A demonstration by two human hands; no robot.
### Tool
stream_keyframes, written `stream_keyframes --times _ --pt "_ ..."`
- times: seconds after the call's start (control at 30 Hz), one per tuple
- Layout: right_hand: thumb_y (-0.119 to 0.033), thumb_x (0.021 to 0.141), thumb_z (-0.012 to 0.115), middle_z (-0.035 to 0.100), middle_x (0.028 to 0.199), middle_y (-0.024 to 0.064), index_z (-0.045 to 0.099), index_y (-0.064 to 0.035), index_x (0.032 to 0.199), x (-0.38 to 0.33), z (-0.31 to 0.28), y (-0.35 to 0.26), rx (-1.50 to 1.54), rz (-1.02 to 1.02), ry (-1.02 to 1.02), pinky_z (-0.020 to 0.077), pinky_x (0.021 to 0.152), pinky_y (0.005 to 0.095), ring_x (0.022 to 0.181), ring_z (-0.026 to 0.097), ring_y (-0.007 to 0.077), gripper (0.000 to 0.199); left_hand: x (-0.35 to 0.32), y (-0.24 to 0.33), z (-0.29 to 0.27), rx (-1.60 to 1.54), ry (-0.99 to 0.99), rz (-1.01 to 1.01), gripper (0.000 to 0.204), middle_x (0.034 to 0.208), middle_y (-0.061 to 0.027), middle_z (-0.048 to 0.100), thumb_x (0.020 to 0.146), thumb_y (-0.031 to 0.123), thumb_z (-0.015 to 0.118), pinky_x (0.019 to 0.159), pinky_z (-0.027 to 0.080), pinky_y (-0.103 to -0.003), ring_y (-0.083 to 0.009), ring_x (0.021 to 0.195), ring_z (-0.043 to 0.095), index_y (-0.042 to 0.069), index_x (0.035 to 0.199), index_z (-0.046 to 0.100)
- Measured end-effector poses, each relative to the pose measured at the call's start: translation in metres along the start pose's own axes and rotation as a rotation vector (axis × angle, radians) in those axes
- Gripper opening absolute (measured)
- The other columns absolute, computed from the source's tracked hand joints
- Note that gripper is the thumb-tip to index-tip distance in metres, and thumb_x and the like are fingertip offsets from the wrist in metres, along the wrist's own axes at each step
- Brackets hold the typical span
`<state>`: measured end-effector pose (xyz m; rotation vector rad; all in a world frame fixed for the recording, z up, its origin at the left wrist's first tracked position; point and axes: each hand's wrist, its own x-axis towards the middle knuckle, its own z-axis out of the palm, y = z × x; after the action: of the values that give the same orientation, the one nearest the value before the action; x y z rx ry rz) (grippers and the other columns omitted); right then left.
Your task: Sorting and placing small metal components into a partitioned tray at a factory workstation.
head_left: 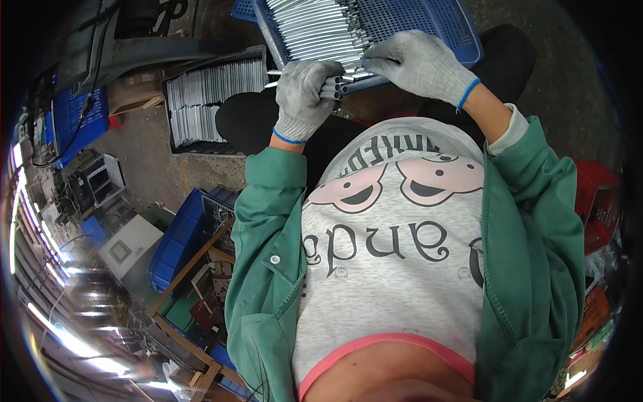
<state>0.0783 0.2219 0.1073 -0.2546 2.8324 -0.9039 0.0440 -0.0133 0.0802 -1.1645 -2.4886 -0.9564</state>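
A small bundle of thin metal tubes [333, 88] is gripped in my left hand [305, 92], which wears a pale knitted glove with a blue cuff edge. Their round hollow ends stick out to the right of the fingers. My right hand [422, 61], gloved the same way, is at the near edge of a blue perforated crate [416, 29]. Its fingers are pinched together by the ends of the silver tubes [318, 30] stacked in the crate. Whether a tube is between those fingertips is hidden.
To the left, a dark crate [175, 149] holds rows of similar metal tubes. A grey machine arm [154, 53] stands at the upper left beside another blue crate [80, 124]. A blue bin [177, 238] and a grey box [130, 248] sit lower left; a red crate [596, 201] is at right.
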Motion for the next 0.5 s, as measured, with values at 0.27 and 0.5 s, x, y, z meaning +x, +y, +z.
stream_keyframes --times 0.27,0.5 --pt "-0.027 0.096 0.066 0.078 0.086 0.0069 0.08 -0.0123 0.108 -0.002 -0.001 -0.004 0.022 0.057 -0.163 0.0565 0.069 0.0327 0.067 0.069 0.0209 0.024 -0.005 -0.007 0.006 -0.01 -0.004 -0.028 0.033 0.086 0.0004 0.073 0.063 0.0 0.071 0.082 0.051 -0.035 -0.0214 0.08 0.067 0.012 0.093 0.07" --pt "-0.031 0.096 0.064 0.078 0.091 0.008 0.078 -0.0142 0.112 0.004 0.018 0.017 -0.016 0.096 -0.073 0.0567 0.072 0.0368 0.072 0.072 0.026 0.028 -0.013 -0.028 0.03 0.162 -0.247 -0.287 0.034 0.085 -0.0065 0.073 0.072 0.004 0.071 0.074 0.054 -0.039 -0.0287 0.075 0.069 0.012 0.105 0.069"
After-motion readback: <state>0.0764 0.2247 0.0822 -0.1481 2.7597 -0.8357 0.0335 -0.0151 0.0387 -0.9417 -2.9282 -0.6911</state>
